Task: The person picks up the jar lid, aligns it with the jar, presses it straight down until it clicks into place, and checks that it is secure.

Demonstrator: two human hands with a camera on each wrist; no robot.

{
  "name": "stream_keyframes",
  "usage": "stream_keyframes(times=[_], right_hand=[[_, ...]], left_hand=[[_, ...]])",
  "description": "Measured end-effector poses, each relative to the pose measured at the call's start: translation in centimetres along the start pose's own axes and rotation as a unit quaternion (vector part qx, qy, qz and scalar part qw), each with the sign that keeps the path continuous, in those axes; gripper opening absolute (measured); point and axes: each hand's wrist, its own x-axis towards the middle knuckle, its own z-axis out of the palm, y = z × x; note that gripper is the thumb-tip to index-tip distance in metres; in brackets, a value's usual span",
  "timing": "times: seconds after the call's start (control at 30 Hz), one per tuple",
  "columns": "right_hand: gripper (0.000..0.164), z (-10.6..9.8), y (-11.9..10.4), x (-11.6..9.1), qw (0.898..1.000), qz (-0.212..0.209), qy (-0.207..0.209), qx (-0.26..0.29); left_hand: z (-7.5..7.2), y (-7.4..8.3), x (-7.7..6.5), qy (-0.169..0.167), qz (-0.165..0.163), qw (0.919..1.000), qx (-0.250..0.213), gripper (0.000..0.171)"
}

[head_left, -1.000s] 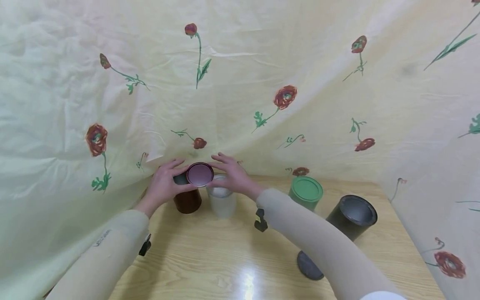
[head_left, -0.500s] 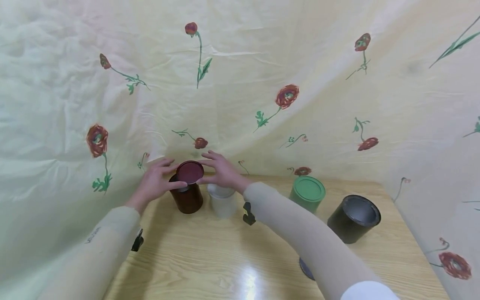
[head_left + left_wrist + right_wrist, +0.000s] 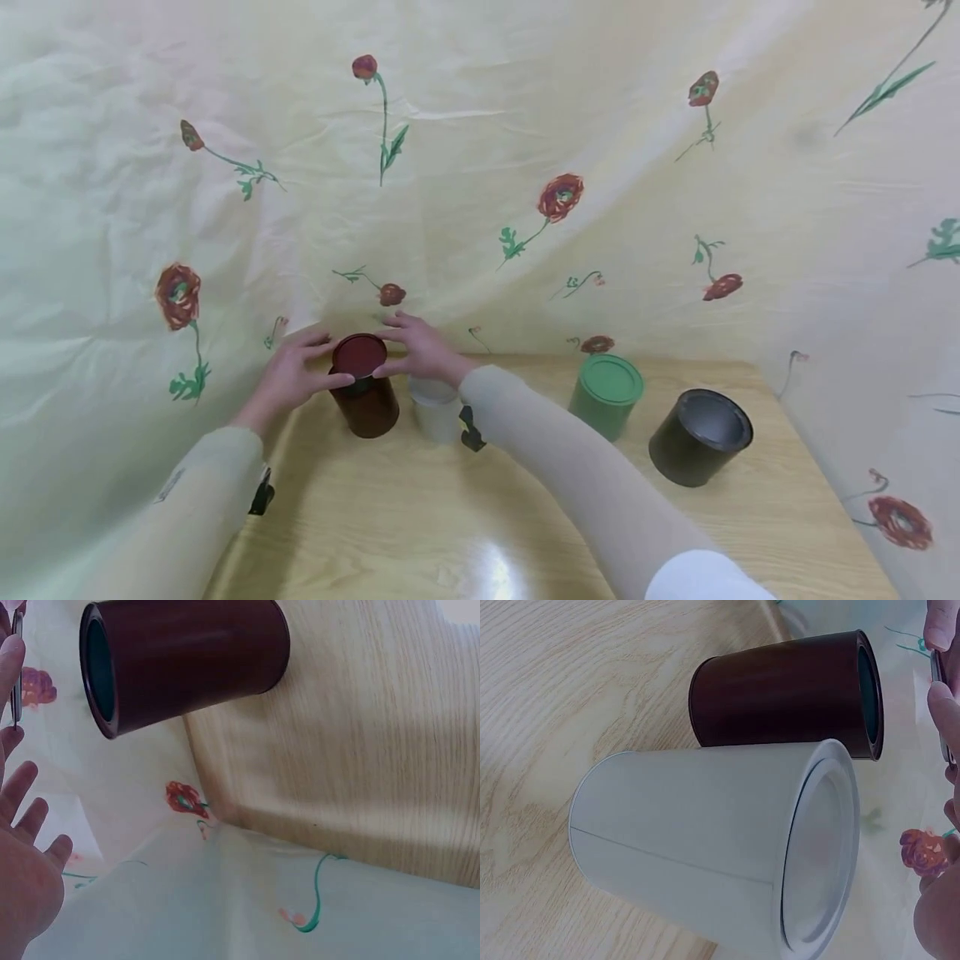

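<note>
Shifting left: dark red lid point(image 3: 360, 355), rim pinched by left hand point(image 3: 288, 377) and right hand point(image 3: 423, 350), now above brown tin point(image 3: 369, 410), left of frame centre, not yet seated

Landmark: leftmost can point(image 3: 367, 414), upright on the tabletop point(image 3: 420, 525), near its back left corner. Lid point(image 3: 360, 355) over that can's mouth, apart from it, between the two hands: left hand point(image 3: 288, 373) left of the can's top, right hand point(image 3: 420, 350) to its right. Second can point(image 3: 437, 417) just right of the landmark, partly under the right hand; contact cannot be told. Third can point(image 3: 604, 404) well to its right, about level in depth. Fourth can point(image 3: 692, 451) farthest right, nearer the wearer. Cloth point(image 3: 465, 142) behind and left of the landmark.
</note>
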Motion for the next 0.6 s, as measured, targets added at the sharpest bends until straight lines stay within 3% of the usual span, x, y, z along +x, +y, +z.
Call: stream_keyframes(times=[0.33, 0.6], right_hand=[[0.072, 1.2, -0.5, 0.9, 1.0, 0.003, -0.003, -0.016], [0.072, 1.5, -0.1, 1.0, 0.999, 0.015, -0.011, -0.031]], left_hand=[[0.7, -1.9, -0.6, 0.003, -0.013, 0.9999, -0.001, 0.081], [1.3, -1.9, -0.2, -0.004, -0.018, 0.9998, -0.008, 0.077]])
